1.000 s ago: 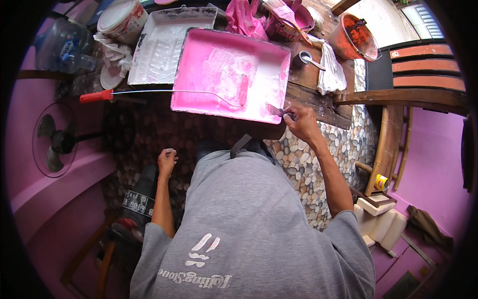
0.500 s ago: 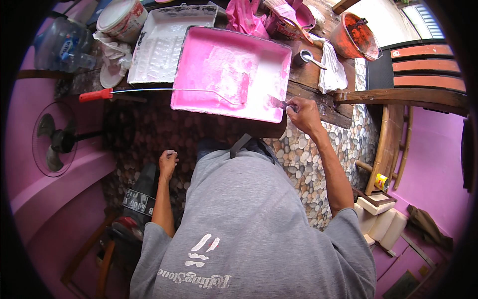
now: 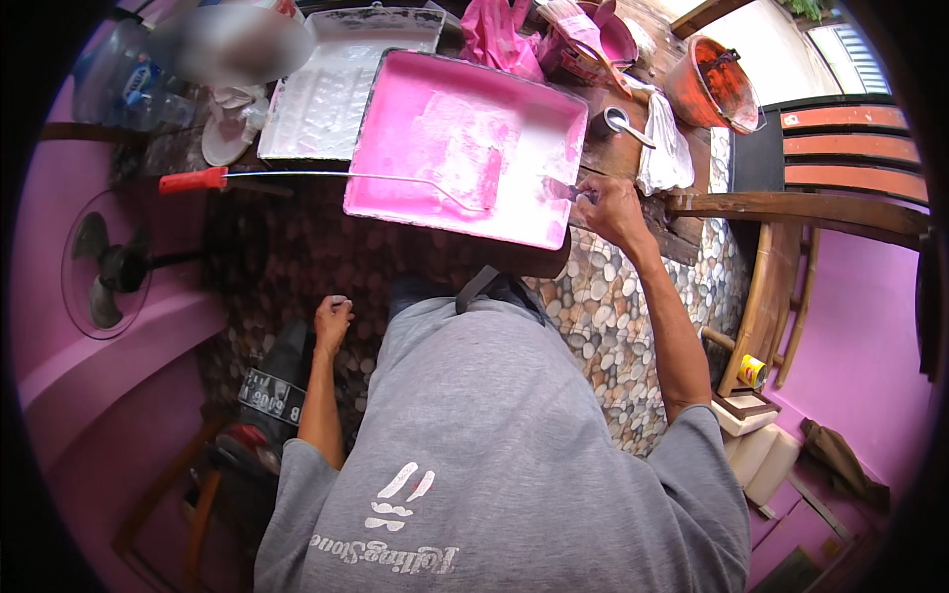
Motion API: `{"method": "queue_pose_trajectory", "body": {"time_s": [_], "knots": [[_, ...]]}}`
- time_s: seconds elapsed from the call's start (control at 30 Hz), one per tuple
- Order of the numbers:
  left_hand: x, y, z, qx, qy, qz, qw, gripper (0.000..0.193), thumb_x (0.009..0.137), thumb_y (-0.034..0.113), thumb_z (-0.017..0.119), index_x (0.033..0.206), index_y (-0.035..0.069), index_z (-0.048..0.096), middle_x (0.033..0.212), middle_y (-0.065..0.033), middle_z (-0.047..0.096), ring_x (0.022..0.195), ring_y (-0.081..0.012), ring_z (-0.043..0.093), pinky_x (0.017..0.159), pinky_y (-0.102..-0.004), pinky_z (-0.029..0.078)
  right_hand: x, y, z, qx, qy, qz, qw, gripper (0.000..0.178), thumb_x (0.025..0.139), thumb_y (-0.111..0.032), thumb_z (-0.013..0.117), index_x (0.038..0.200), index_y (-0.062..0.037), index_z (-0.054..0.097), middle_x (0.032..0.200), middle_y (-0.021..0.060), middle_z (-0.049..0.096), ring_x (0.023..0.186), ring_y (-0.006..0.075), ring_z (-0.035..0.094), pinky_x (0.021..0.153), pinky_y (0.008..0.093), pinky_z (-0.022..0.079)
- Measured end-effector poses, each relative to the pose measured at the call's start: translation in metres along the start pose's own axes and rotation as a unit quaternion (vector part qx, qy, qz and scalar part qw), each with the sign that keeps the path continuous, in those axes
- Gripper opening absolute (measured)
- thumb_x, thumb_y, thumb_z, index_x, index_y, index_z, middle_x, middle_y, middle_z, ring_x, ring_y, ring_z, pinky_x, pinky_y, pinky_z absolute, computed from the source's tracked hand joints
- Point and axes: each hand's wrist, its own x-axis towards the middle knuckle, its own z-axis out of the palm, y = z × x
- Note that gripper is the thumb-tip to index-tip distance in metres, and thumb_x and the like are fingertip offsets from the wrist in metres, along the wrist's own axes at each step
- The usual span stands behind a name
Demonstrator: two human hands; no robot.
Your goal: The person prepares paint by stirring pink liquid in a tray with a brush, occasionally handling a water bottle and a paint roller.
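A large paint tray (image 3: 425, 74), pink with wet paint, sits at the table's near edge. Across it lies a paint roller with a red handle (image 3: 194, 179) that sticks out past the tray's left side; its pink roller (image 3: 486, 176) rests inside. My right hand (image 3: 611, 210) is closed round the dark handle of a putty knife (image 3: 557, 188), whose pink-smeared flat end is over the tray's right part, against or just above the paint. My left hand (image 3: 333, 318) hangs low at my side, its fingers curled in with nothing seen in them.
Behind stand a white-coated tray (image 3: 341, 59), a pink paint bucket (image 3: 618, 42) with a brush (image 3: 573, 28) across it, and an orange-stained bucket (image 3: 707, 84). A cup (image 3: 608, 122) and white cloth (image 3: 664, 148) lie right. A fan (image 3: 114, 265) and motorbike (image 3: 247, 435) are left.
My right hand and the putty knife have shifted slightly right in the picture, much as the tray has; the whole view has moved a little. My left hand stays low with fingers curled.
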Motion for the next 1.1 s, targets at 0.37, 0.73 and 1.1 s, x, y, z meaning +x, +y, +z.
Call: {"method": "queue_pose_trajectory", "body": {"time_s": [0.37,0.73,1.1], "knots": [[-0.001,-0.024,-0.002,0.018,0.004,0.003,1.0,0.023,0.088,0.017,0.063,0.107,0.004,0.059,0.086,-0.0054,0.064,0.07,-0.0125,0.062,0.059,-0.0248,0.048,0.006,-0.007,-0.01,0.012,-0.05,0.013,0.999,0.022,0.072,-0.011,0.061,0.087,0.0015,0.07,0.072,0.0258,0.064,0.072,0.0418,0.064,0.071,0.0455,0.051],[0.003,-0.035,0.0,0.058,0.004,0.002,0.998,0.022,0.087,0.018,0.064,0.105,0.005,0.061,0.088,-0.0074,0.065,0.071,-0.0147,0.065,0.059,-0.0263,0.049,0.015,-0.008,-0.009,-0.041,-0.029,0.038,0.998,0.026,0.072,-0.013,0.062,0.092,0.0009,0.07,0.082,0.0243,0.067,0.079,0.0388,0.066,0.075,0.043,0.052],[-0.002,-0.043,-0.001,0.082,0.011,0.001,0.997,0.023,0.087,0.017,0.065,0.105,0.004,0.061,0.086,-0.0084,0.066,0.07,-0.0157,0.066,0.057,-0.0269,0.049,0.046,-0.012,-0.013,-0.012,-0.072,0.013,0.997,0.023,0.073,-0.012,0.062,0.089,0.0018,0.069,0.082,0.0224,0.067,0.081,0.0371,0.066,0.077,0.0426,0.051]]}}
